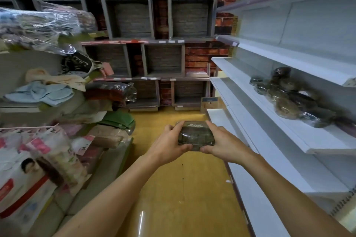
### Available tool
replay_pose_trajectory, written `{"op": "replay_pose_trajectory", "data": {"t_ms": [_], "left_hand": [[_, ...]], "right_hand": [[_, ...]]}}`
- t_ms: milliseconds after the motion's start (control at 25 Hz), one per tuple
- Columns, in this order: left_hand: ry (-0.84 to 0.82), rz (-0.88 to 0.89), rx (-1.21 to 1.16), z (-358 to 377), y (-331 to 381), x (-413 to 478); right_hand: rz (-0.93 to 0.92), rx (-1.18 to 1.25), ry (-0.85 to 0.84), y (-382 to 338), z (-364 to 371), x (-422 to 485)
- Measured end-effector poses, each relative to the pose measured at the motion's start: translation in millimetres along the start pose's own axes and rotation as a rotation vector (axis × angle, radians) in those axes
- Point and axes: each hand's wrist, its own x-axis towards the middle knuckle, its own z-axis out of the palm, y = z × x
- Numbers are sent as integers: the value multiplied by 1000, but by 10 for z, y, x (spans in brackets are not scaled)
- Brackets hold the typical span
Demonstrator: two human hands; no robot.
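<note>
Currently, head view: dark plastic-wrapped packet (195, 135) held in mid-air over yellow floor (185, 188), between both hands. Left hand (169, 143) grips packet's left edge, fingers curled over far side, thumb under near edge. Right hand (221, 142) grips right edge same way, thumb near left thumb at packet's near side. White shelf unit (269, 121) just right of hands; similar dark wrapped packets (289, 98) heaped on one shelf. Bagged clothing (38, 25) and folded fabric (40, 92) piled at left. Grey cubby shelves (163, 59) against brick-pattern wall ahead.
</note>
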Motion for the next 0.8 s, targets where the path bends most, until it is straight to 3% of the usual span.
{"op": "replay_pose_trajectory", "data": {"t_ms": [400, 800], "left_hand": [[38, 66, -19, 39, -21, 1384], [-127, 244, -105, 494, -414, 3018]], "right_hand": [[16, -17, 83, 466, -484, 1099], [247, -67, 142, 1043, -473, 2148]]}}
